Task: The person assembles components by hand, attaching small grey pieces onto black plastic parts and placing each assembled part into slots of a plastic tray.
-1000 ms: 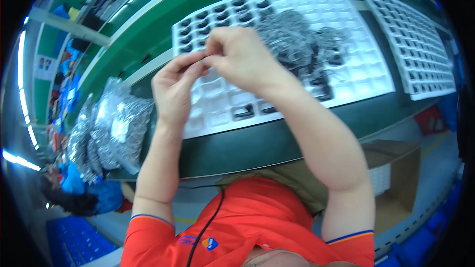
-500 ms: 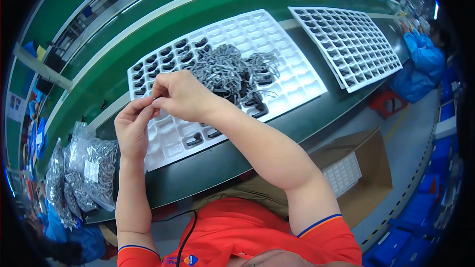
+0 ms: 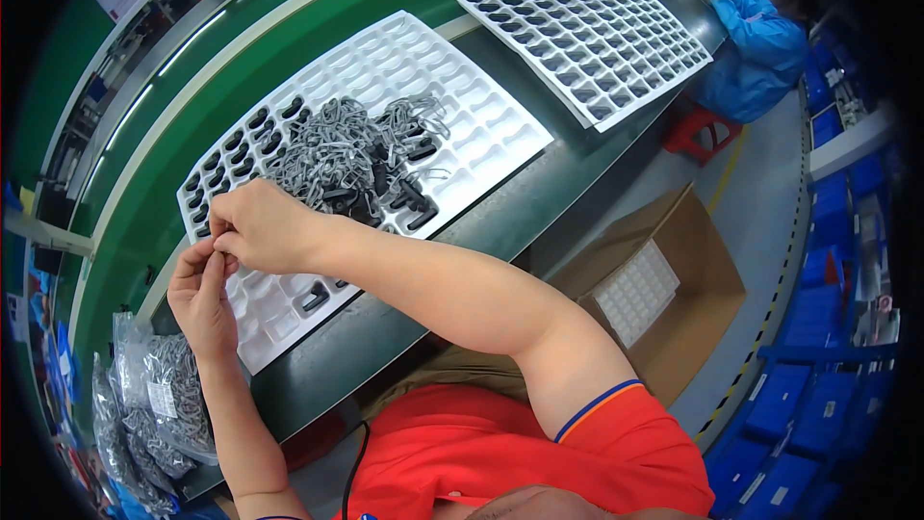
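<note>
Over the left end of a white pocketed tray [image 3: 500, 130], my left hand [image 3: 200, 303] and my right hand [image 3: 268, 231] meet at the fingertips. Both are closed in a pinch around something small, mostly covered by the fingers; its kind does not show. Just beyond my right hand lies a tangled heap of grey looped cords [image 3: 327, 149] with black pieces among them. Curved black pieces [image 3: 215, 174] sit singly in the tray's far-left pockets. One black piece [image 3: 315, 297] rests in a near pocket, right of my left hand.
A second white tray [image 3: 599, 119], its pockets filled with dark pieces, lies farther right. Clear bags of grey cords [image 3: 178, 395] are at the left. An open cardboard box [image 3: 698, 274] stands below the table edge. A person in blue [image 3: 756, 53] sits at the far right.
The view has swung, so the trays and both hands appear farther left. My hands stay pinched together over the tray; the dark bit glimpsed between them before is now mostly hidden.
</note>
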